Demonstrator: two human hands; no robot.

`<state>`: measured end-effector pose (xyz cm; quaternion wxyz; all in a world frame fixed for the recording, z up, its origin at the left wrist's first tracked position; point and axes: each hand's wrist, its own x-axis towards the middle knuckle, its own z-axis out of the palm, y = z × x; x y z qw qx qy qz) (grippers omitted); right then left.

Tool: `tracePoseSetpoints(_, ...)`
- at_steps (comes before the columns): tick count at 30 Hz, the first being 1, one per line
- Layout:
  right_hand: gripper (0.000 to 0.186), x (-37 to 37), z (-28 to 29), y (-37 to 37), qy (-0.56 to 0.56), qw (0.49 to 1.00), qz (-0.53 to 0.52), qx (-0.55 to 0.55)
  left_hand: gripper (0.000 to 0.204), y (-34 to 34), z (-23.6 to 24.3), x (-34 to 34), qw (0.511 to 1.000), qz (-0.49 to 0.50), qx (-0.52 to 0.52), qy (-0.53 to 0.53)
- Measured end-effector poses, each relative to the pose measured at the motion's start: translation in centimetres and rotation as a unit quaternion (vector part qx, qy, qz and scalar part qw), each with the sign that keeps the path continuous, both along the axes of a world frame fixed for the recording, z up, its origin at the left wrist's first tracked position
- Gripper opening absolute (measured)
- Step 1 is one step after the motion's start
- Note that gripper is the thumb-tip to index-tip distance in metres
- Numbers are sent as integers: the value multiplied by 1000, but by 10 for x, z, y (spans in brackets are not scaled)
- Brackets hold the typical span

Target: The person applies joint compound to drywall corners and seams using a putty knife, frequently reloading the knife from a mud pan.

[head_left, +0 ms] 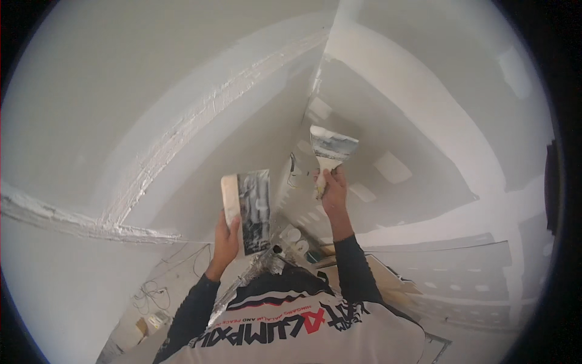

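My left hand (225, 244) is closed around the pale handle of a wide drywall taping knife (255, 212). Its broad metal blade is smeared with grey and white compound. In my right hand (335, 193) is a smaller putty knife (333, 147), gripped by its handle with the blade up. White compound lies along its top edge. Both tools are held up apart from each other, in front of a corner of grey drywall (376, 133). A rough, ridged band of white compound (182, 136) runs along a seam at the upper left.
White buckets (292, 235) stand below, beyond my body. Tangled cables (151, 295) lie on the floor at the lower left. Boards (388, 276) are at the lower right. White filled patches (392, 167) dot the right wall. Another compound-covered seam (54, 217) crosses the left.
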<state>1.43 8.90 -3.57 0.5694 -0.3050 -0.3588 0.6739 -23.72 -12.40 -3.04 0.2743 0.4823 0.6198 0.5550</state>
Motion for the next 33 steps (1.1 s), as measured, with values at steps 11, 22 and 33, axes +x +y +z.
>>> tracePoseSetpoints(11, 37, -65, -212, 104, 12, 963, -142, -229, 34, -60, -22, -4, 986, 24, -151, -71)
tracePoseSetpoints(22, 23, -84, -291, 182, 123, 916, -187, -333, 46, -62, -32, -9, 974, 27, -180, -138)
tracePoseSetpoints(33, 13, -75, -293, 208, 127, 963, -79, -223, 41, -56, -30, -12, 976, 5, -183, -114)
